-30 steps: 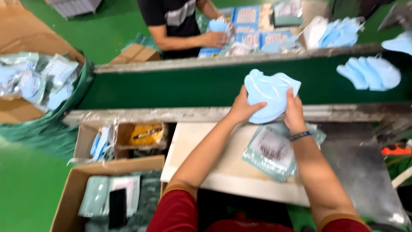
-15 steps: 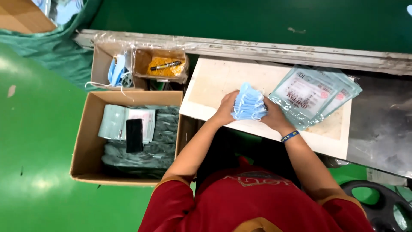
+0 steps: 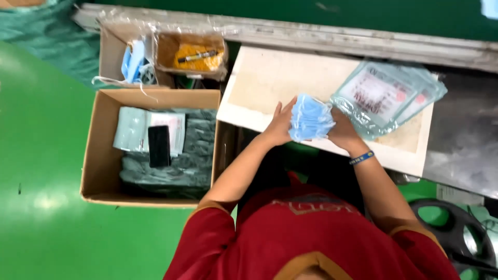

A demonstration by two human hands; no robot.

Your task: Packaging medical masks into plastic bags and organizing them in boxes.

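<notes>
Since half a second ago little has shifted: both hands keep the stack of light-blue face masks (image 3: 309,118) pressed between them over the near edge of the pale counter (image 3: 270,78), and the view sits a touch closer. The left hand (image 3: 280,124) lies flat against the stack's 9 o'clock side, fingers spread and pointing toward 12 o'clock; the right hand (image 3: 343,129), with a blue wristband (image 3: 361,157), closes on the 3 o'clock side, so the grip of each hand is shut upon the stack from opposite sides. As it shows, the stack's long axis runs roughly from 12 to 6 o'clock, and both hands touch it, neither nearer than the other. At 2 o'clock from the stack, just beside the right hand, lies a fan of clear printed pouches (image 3: 386,96) on the counter. At 9 o'clock, below the counter's level, an open cardboard box (image 3: 98,155) holds filled pouches with a dark phone (image 3: 158,145) on top. At 11 o'clock stand two smaller boxes, one with loose blue masks (image 3: 132,62), one with a pen on something yellow (image 3: 196,56). Bright green floor (image 3: 41,218) spreads to the left; a grey rail edges the counter at 12 o'clock.
</notes>
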